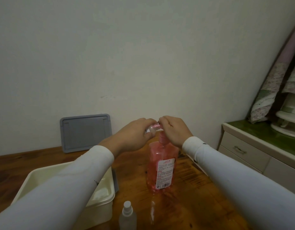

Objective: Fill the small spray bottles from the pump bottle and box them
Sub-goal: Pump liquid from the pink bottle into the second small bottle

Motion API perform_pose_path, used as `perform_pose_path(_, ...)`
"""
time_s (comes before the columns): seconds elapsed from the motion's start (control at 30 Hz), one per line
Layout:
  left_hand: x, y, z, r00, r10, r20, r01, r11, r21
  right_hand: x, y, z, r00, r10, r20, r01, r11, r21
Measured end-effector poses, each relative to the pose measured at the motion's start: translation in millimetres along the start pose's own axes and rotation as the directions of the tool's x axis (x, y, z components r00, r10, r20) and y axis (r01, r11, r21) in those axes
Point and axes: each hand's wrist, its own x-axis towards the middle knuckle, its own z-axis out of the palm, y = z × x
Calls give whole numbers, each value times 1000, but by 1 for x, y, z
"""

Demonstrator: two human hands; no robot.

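A pink pump bottle [161,170] stands upright on the wooden table [184,188], a little right of the middle, its white label facing right and near. Both hands meet over its top. The left hand [135,133] is wrapped around a small bottle [152,128], holding it tilted with its open end against the pump spout [157,126]; the liquid seen through it looks pink. The right hand [173,128] is curled over the pump head, fingers bent down on it, and hides most of it. Both arms wear white sleeves [226,170].

At the near edge, just left of the pump bottle, a second small spray bottle [127,216] stands upright with its white cap on. To the left sits an open cream box [107,198], partly hidden by the left sleeve. A grey lid [85,132] leans against the far wall. At the far right stands a pale cabinet [246,151] with a green top.
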Motion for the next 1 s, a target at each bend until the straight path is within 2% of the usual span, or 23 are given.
perform_pose_path(0.3,-2,-6,13,999,-25,41,26,1000,-5,-10,11,14,999,37,19,-37,999,-11)
perform_pose_path(0.63,0,-1,0,1000,9,0,-9,1000,1,-5,4,5,998,45,-38,-43,998,52)
perform_pose_path(0.8,-2,-5,10,999,-16,45,16,1000,8,-9,13,17,999,37,-21,-36,999,11)
perform_pose_path(1.0,1,-2,1,1000,0,30,0,1000,12,-3,6,4,1000,23,-12,-23,1000,-10)
